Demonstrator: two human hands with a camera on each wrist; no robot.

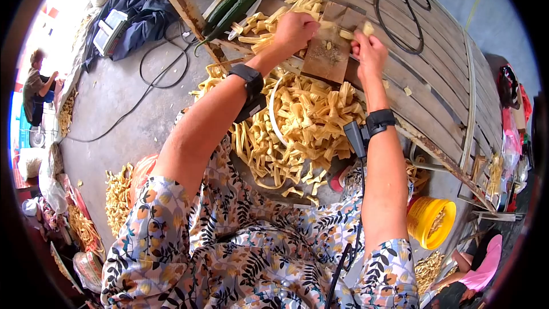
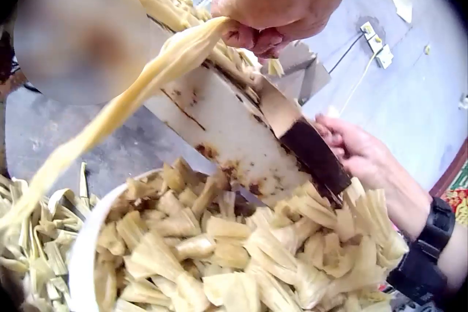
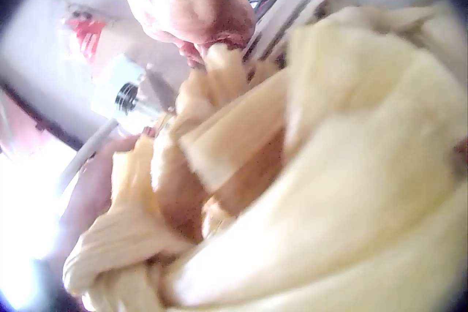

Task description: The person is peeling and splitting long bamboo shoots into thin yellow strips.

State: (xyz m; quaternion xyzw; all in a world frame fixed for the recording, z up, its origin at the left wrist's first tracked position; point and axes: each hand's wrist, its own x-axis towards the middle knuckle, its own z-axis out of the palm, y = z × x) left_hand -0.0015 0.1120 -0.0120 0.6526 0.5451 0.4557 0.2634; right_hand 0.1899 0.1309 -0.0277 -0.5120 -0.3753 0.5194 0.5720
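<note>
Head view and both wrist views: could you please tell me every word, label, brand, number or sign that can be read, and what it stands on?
None: no text can be read in any view.
White box on the dark cloth: any marks are too small to read.
Sack at lower left: any print is too blurred to read.
Wooden board: no lettering visible.

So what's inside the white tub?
In the left wrist view, the white tub holds a heap of knotted yellow strips. They cover its bottom, so whatever lies under the top layer cannot be seen.
</note>
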